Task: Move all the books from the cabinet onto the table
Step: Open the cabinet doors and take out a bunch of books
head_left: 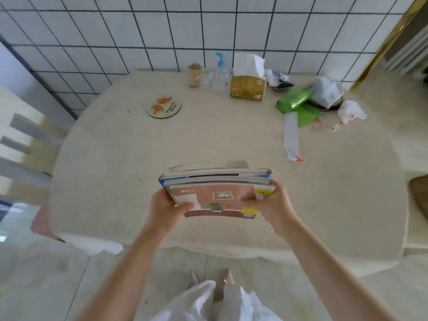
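Here, both hands, the left hand and right hand, grip a stack of books from either end above the counter.

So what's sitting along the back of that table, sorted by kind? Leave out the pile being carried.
Bottles: 2, a pump bottle and a spray bottle lying flat
Tissue box: 1
Cardboard tube: 1
Round coaster: 1
Green bag: 1
White plastic bags: 2
Total: 8, not counting the small clutter behind the tissue box, too blurred to tell.
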Available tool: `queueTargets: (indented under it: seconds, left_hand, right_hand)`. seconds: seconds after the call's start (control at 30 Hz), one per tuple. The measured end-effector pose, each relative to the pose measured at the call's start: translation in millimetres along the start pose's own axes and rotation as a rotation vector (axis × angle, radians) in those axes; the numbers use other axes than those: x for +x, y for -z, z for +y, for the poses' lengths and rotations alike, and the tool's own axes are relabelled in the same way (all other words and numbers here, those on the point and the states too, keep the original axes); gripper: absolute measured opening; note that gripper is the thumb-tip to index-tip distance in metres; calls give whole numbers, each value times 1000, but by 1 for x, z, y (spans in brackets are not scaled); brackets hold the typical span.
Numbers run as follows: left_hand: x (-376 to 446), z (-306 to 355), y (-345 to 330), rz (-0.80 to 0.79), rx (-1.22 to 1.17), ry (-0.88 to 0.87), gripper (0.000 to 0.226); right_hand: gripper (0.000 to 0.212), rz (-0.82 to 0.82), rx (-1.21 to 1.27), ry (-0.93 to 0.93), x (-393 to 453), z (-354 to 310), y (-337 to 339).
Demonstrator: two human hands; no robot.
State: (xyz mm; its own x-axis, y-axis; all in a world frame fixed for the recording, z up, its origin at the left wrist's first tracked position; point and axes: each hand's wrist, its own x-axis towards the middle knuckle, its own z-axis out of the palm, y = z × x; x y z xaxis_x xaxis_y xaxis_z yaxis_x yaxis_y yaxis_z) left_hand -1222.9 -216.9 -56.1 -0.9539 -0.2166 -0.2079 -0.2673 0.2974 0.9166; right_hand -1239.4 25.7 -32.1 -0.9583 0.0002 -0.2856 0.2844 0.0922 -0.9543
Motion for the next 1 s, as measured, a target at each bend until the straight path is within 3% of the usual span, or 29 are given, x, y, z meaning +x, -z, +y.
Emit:
queueTargets:
  seconds: [0.1, 0.3, 0.5, 0.6, 0.7, 0.87, 1.0]
  left_hand:
    - [9, -3, 3, 16, 30, -80, 29]
    - [31, -28, 21, -2, -6, -68, 20]
    - [45, -60, 33, -34, -23, 0, 39]
    - [46, -67, 39, -74, -51, 15, 40]
    - [45, -72, 45, -153, -61, -14, 59]
    - [41, -81, 43, -91, -62, -48, 71]
    - [46, -85, 44, -83, -15, -110, 64]
  right_hand:
    - [48, 3, 0, 41, 17, 6, -12]
    - [41, -18, 0, 29, 36, 25, -36]
    - [47, -60, -81, 38, 35, 51, -41]
    - [57, -161, -191, 74, 36, 55, -41]
    - [71, -237, -279, 104, 35, 62, -41]
    - [74, -197, -267, 105, 34, 74, -40]
    - [79, -193, -274, 103, 37, 83, -36]
